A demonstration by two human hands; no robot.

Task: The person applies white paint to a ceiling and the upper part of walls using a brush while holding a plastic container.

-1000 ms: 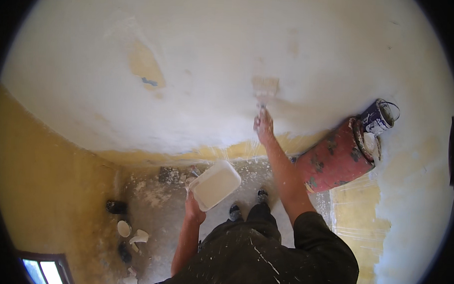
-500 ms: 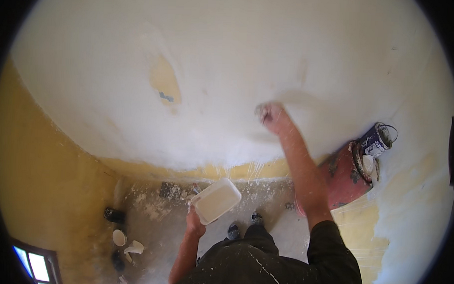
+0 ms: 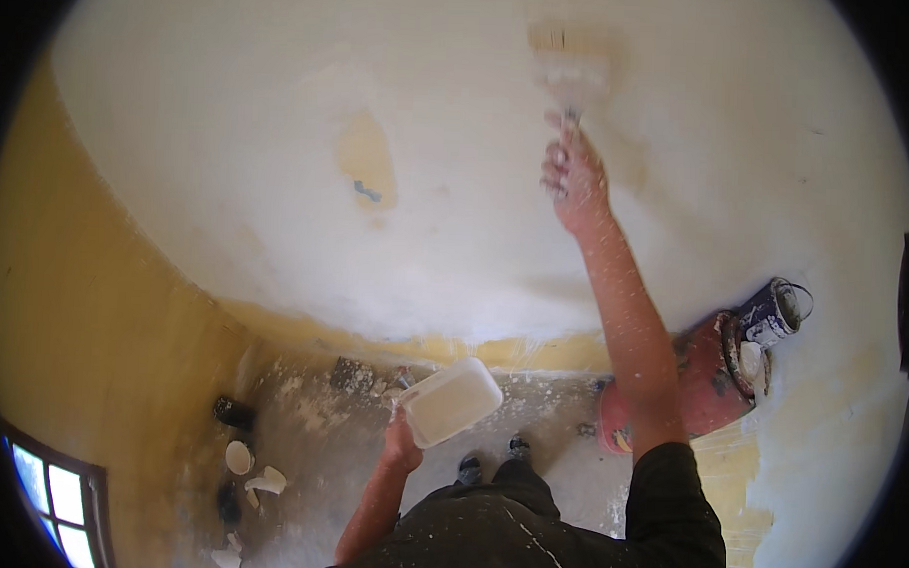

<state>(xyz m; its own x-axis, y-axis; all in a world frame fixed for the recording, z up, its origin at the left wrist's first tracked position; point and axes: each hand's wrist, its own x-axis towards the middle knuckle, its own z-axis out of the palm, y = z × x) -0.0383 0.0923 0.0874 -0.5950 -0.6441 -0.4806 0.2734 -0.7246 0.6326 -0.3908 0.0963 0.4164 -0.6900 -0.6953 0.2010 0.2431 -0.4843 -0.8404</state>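
Observation:
My right hand (image 3: 575,173) is raised high against the wall, closed round the handle of a wide paintbrush (image 3: 570,73). The brush is smeared by motion, its light bristles pointing up; I cannot tell whether they touch the wall. White paint spots my right fingers and forearm. Low in front of my body, my left hand (image 3: 401,444) grips one end of a white rectangular plastic tub (image 3: 488,380) with pale liquid in it. The wall (image 3: 456,234) is mostly coated white, with a bare yellow patch (image 3: 366,161) left of the brush.
At the right stands a red drum (image 3: 706,388) with a dark paint can (image 3: 771,313) on top. Paint-splashed floor (image 3: 308,459) lies below, with a dark cylinder (image 3: 233,412), a white round lid or bowl (image 3: 238,458) and scraps at the left. A window (image 3: 59,496) is at lower left.
My right hand has swung upward, and the paintbrush now shows above it. My left hand and the tub have shifted slightly right. The whole view has shifted a little.

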